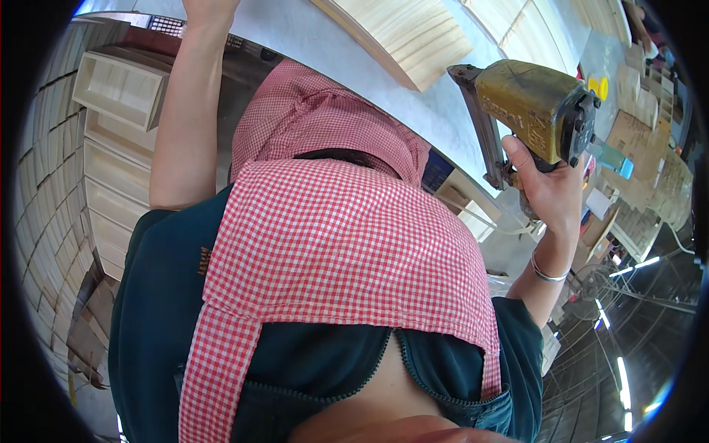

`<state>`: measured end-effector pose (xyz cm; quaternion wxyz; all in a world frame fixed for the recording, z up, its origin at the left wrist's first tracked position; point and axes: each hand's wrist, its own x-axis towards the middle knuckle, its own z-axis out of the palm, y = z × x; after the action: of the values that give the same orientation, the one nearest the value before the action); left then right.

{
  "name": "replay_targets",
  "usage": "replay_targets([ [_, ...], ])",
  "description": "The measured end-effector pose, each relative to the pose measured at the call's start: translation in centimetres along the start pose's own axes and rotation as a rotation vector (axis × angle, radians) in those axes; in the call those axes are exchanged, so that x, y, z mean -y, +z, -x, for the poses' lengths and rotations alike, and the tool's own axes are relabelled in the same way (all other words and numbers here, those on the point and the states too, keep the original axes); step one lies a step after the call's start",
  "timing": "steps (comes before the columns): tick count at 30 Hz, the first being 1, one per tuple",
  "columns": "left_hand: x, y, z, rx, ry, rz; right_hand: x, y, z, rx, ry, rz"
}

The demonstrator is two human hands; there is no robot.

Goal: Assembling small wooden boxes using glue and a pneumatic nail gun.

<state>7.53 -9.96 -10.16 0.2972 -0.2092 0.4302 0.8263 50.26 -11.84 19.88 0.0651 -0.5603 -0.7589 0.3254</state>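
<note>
My right hand (550,193) is wrapped round the handle of a nail gun (521,103), its body worn yellow and its magazine black. The gun stands over the right part of a pale worktable (347,55), close to a light wooden box or panel (413,40). On the other side, my left hand (210,10) reaches up over the table's near edge. Only its wrist and back show; the fingers are cut off by the top of the picture, so whatever they touch is hidden.
Light wooden trays (118,92) stand stacked at the left, beside rows of piled boards (44,177). More pale wooden panels (528,29) lie on the table's far right. A pale hose (509,230) runs below the nail gun. Part of another person (641,29) appears at the far upper right.
</note>
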Motion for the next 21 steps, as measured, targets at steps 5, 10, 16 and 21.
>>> replay_targets([
  [5, 1.4, -12.8, -21.6, 1.145, -0.787, 0.174, 0.1, 0.3, -1.8, 0.103, -0.012, -0.017],
  [10, 1.7, -5.7, -11.9, 0.797, -0.056, -0.312, -0.7, 0.2, -0.6, 0.044, 0.120, -0.019],
  [16, -1.7, -0.6, -2.1, 0.423, 0.580, -0.729, -0.4, 0.9, -0.7, -0.005, 0.262, -0.019],
  [21, -4.2, 1.4, 1.9, 0.423, 0.719, -1.174, 0.2, 1.1, -0.1, -0.013, 0.375, -0.034],
])
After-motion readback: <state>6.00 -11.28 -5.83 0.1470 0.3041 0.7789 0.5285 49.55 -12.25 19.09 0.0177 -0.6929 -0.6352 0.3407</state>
